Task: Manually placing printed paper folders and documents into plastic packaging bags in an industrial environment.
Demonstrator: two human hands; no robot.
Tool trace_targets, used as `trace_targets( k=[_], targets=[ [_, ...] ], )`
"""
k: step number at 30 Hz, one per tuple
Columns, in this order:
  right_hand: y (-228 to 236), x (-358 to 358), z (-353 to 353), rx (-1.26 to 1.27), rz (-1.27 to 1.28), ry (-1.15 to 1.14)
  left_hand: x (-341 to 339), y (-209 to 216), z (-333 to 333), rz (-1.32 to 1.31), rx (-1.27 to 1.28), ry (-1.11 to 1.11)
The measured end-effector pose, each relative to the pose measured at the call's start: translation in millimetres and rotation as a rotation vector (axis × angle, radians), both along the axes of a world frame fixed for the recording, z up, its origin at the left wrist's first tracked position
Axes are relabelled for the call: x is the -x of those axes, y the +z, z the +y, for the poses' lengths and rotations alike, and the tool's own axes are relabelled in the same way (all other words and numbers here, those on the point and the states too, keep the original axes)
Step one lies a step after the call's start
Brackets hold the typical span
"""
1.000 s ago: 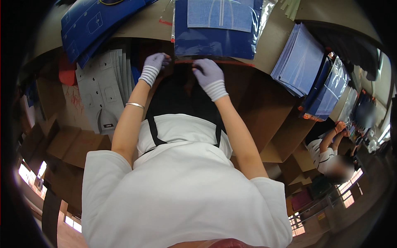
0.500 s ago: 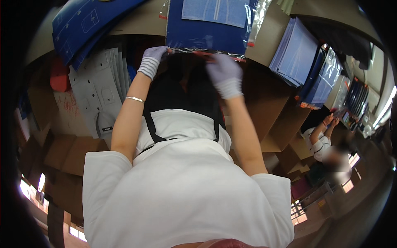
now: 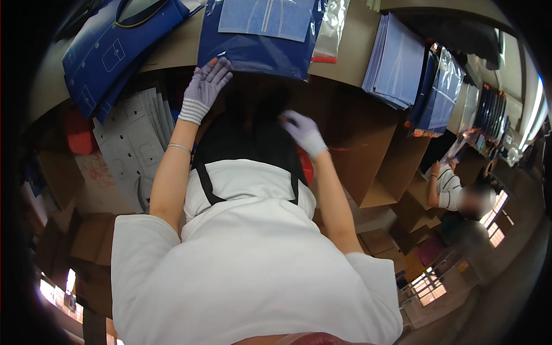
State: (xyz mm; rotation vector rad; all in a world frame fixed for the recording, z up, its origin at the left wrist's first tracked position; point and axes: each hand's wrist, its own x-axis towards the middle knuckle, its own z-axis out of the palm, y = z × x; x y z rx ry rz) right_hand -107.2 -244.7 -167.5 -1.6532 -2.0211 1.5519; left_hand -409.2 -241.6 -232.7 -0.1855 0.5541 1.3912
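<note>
My left hand [image 3: 208,87], in a pale lilac knit glove, is open with its palm up. Its fingertips touch the near left edge of a clear plastic bag [image 3: 261,62], which lies on the table with a dark blue folded piece inside. A lighter blue printed sheet [image 3: 265,17] shows on top of that piece. Below the table edge, away from the bag, is my right gloved hand [image 3: 303,133]. Its fingers bend downward and blur, so what they hold, if anything, is unclear. A thin red strip [image 3: 349,148] streaks through the air beside my right wrist.
More clear bags [image 3: 332,31] lie right of the blue piece. Printed blue sheets [image 3: 397,60] stack farther right, blue cut-outs [image 3: 109,57] at left. Grey-white panels [image 3: 129,144] stand below the table. Cardboard boxes [image 3: 362,155] are at right; another person [image 3: 451,187] works beyond.
My right hand has left the bag's edge, moving down. My left hand has opened and turned palm up. The bag's near edge, formerly lined with red, now shows clear; a red strip is in the air.
</note>
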Motion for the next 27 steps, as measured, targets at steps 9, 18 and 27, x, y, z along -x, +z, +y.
trace_targets(
  k=[9, 18, 27],
  targets=[
    [-44, -15, 168, 0.540, 0.319, -0.669, 23, 19, 40, 0.238, -0.030, 0.160],
    [19, 60, 200, -0.317, 0.018, -0.496, 23, 29, 37, 0.278, 0.070, 0.066],
    [284, -215, 60, -0.646, -0.192, -0.695, 61, -12, 4, 0.343, -0.036, -0.187]
  ],
)
